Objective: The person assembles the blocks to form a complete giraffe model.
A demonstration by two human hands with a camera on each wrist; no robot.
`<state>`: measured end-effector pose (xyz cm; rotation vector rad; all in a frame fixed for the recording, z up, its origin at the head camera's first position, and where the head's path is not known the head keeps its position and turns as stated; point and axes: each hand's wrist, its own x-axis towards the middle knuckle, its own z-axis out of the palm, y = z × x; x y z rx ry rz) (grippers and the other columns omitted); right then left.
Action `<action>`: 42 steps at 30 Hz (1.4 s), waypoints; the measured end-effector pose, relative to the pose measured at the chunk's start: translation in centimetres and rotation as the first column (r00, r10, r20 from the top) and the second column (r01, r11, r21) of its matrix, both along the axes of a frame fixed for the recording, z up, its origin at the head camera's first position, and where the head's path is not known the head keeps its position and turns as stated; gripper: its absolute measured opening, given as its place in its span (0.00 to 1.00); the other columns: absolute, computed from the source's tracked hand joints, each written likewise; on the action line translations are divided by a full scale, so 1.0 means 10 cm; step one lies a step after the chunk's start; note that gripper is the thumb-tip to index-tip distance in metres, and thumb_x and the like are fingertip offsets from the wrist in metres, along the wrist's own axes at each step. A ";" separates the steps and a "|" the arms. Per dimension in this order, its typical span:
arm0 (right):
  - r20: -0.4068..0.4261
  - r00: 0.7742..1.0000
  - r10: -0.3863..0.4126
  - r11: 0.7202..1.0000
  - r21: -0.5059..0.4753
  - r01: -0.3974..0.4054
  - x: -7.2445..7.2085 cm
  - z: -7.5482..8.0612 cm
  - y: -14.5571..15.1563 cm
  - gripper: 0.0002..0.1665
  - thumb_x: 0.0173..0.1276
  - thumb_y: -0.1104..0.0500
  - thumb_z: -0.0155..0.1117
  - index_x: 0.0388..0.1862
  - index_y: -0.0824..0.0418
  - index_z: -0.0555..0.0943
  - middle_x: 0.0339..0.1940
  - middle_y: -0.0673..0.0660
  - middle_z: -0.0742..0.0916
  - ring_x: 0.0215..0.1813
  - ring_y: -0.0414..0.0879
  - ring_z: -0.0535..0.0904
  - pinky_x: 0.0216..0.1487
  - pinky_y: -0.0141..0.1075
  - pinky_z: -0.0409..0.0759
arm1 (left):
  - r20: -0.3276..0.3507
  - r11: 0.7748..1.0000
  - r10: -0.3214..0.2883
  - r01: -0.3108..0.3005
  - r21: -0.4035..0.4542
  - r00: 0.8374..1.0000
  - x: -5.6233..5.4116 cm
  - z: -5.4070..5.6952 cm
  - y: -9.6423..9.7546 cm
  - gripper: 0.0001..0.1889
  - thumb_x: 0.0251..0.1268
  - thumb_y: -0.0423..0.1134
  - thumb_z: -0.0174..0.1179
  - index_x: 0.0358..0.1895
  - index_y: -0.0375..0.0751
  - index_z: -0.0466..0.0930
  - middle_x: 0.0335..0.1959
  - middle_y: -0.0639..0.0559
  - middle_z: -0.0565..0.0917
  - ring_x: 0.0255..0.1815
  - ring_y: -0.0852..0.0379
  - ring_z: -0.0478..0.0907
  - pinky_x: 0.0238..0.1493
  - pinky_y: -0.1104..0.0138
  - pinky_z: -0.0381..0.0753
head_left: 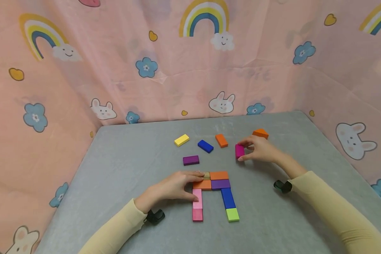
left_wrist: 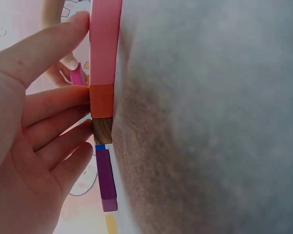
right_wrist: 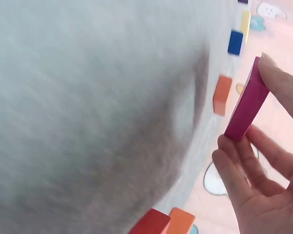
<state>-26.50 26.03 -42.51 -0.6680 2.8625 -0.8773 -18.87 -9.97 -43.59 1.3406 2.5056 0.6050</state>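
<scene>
My right hand (head_left: 260,150) pinches a magenta block (head_left: 239,151) between thumb and fingertips. In the right wrist view that block (right_wrist: 246,105) is held above the table. My left hand (head_left: 173,187) lies along the left side of a flat arrangement of blocks, its fingers extended. Its thumb is at the light pink block (head_left: 197,199), and its fingertips are by the orange block (head_left: 202,185) and the wood-grained block (left_wrist: 102,130), which they partly cover. The arrangement also has an orange block (head_left: 219,175), a purple one (head_left: 220,184), a blue one (head_left: 228,198), a lime one (head_left: 232,214) and a darker pink one (head_left: 197,215).
Loose on the grey table (head_left: 120,151) behind the arrangement lie a dark purple block (head_left: 191,160), a yellow one (head_left: 181,140), a blue one (head_left: 205,146) and an orange one (head_left: 221,140). Another orange block (head_left: 261,133) sits behind my right hand. Patterned pink cloth (head_left: 171,91) surrounds the table.
</scene>
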 end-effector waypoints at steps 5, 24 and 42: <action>-0.031 0.999 -0.012 1.000 0.003 0.012 0.17 -0.03 -0.04 0.40 0.46 0.40 0.77 0.52 0.63 0.79 0.45 0.56 0.82 0.49 0.51 0.79 0.49 0.44 0.82 | -0.007 1.000 0.000 0.000 0.002 1.000 0.00 -0.01 0.00 0.35 0.56 0.56 0.66 0.66 0.46 0.71 0.70 0.56 0.68 0.71 0.61 0.62 0.68 0.63 0.66; -0.028 0.999 -0.025 0.999 0.042 0.026 0.69 -0.10 -0.27 0.38 0.45 0.37 0.76 0.50 0.58 0.79 0.45 0.53 0.81 0.47 0.47 0.76 0.49 0.44 0.80 | 0.002 1.000 0.004 -0.004 -0.004 1.000 -0.01 -0.01 -0.01 0.35 0.56 0.57 0.65 0.66 0.46 0.70 0.70 0.57 0.68 0.72 0.61 0.62 0.68 0.61 0.66; -0.040 0.999 0.006 0.997 0.083 -0.003 0.80 -0.13 -0.36 0.39 0.42 0.34 0.76 0.48 0.56 0.79 0.44 0.51 0.81 0.44 0.43 0.77 0.46 0.39 0.78 | -0.013 1.000 0.000 0.000 -0.003 1.000 -0.01 -0.03 0.00 0.35 0.56 0.56 0.65 0.66 0.45 0.71 0.70 0.56 0.68 0.72 0.61 0.62 0.68 0.62 0.66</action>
